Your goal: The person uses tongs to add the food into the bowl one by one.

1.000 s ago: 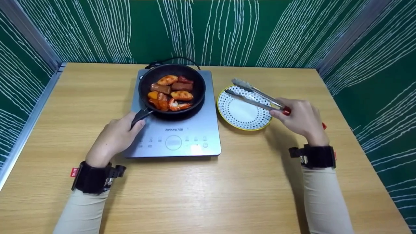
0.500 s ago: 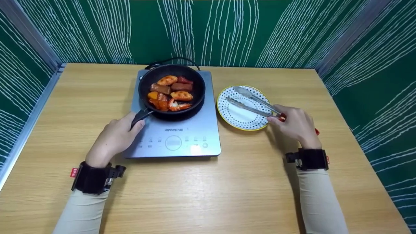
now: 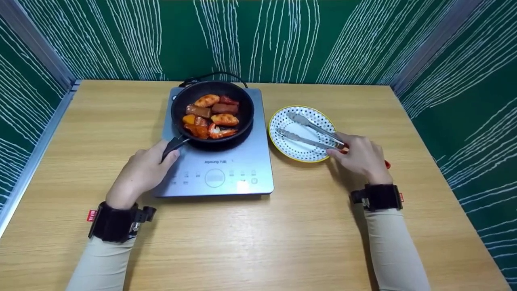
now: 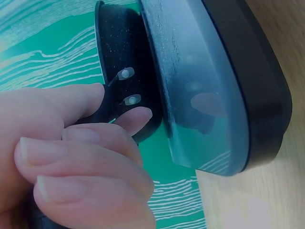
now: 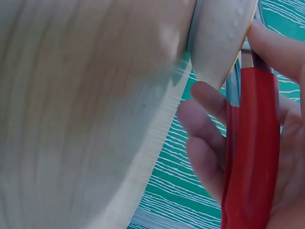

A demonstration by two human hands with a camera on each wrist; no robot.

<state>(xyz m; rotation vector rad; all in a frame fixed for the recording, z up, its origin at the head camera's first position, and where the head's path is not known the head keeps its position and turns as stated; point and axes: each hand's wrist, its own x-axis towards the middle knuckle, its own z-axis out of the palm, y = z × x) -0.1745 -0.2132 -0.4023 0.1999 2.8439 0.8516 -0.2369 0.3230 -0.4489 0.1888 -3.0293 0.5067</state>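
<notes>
In the head view, my left hand (image 3: 141, 171) grips the black handle (image 3: 174, 146) of a frying pan (image 3: 181, 101). The pan sits on an induction cooktop (image 3: 252, 157) and holds dumpling-like pieces (image 3: 224, 119), brown chunks (image 3: 198, 111) and a shrimp (image 3: 221, 131). My right hand (image 3: 359, 157) holds metal tongs (image 3: 299, 119) by their red handles (image 5: 255, 143), with the tong arms spread over a dotted plate (image 3: 301, 150) with a yellow rim. Whether the tong tips touch the plate, I cannot tell. No food shows between them.
A wooden table (image 3: 258, 238) carries everything. Behind the cooktop runs a black cord (image 3: 222, 73). Green patterned panels (image 3: 278, 40) stand at the back and both sides. The plate sits just right of the cooktop.
My right hand has lowered the tongs toward the plate, shifting slightly left and nearer me. My left hand, the pan and the food have stayed in place.
</notes>
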